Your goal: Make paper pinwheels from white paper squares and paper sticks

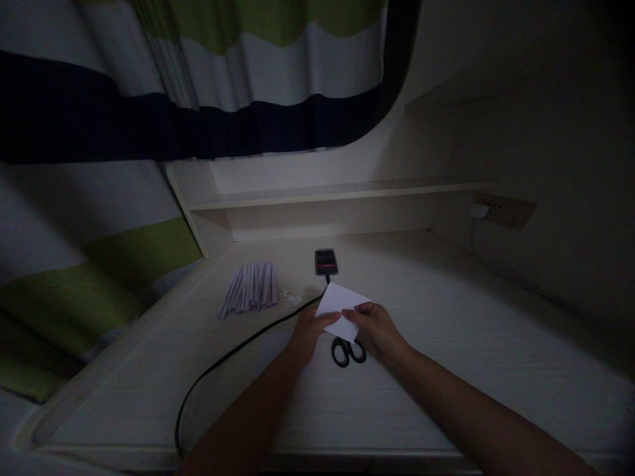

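Observation:
Between my two hands is a white sheet of paper (pixel 342 301), held tilted above the desk. My left hand (pixel 308 330) grips its left edge, thumb laid across the front. On the right side, my right hand (pixel 374 324) pinches the sheet with the thumb near its middle; both thumb tips almost meet. Below the paper lie scissors with black handles (pixel 341 352), their blades hidden under the sheet. Another pale sheet (pixel 270 347) rests flat on the desk, partly covered by my left forearm.
Many rolled paper sticks (pixel 252 287) lie in a bundle at the left, beside some small white pieces (pixel 290 294). A black device (pixel 326 262) sits behind the paper, and a black cable (pixel 238 347) curves to the desk's front edge. A shelf (pixel 342 193) spans the back.

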Demonstrator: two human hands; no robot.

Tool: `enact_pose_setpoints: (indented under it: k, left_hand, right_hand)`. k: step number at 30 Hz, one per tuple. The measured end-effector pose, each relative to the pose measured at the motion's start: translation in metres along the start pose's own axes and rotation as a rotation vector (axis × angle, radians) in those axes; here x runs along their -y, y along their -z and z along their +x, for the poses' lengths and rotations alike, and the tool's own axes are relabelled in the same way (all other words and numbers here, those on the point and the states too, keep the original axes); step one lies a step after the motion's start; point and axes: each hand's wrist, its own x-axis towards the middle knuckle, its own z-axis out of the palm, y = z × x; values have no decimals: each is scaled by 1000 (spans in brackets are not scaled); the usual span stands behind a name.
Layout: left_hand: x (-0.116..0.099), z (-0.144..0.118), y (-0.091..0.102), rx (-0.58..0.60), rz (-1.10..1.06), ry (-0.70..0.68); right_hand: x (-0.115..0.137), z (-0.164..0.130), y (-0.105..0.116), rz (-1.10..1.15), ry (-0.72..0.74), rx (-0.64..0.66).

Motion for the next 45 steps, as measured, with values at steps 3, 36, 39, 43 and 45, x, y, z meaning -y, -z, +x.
enact_pose_setpoints:
  k: [3, 36, 39, 43, 45]
  left_hand:
    - [4, 2, 2, -31, 39, 1]
    - [5, 3, 10, 105, 260, 181]
    - [5, 3, 10, 100, 216, 181]
    - [3, 3, 9, 93, 166, 203]
    - [2, 2, 8, 91, 145, 206]
  right_hand:
    - [-1, -1, -1, -10, 11, -32]
    - [35, 3, 20, -612, 560, 130]
    - [36, 3, 20, -668, 616, 126]
    - [36, 3, 22, -707, 692, 161]
    - [37, 3, 23, -762, 760, 217]
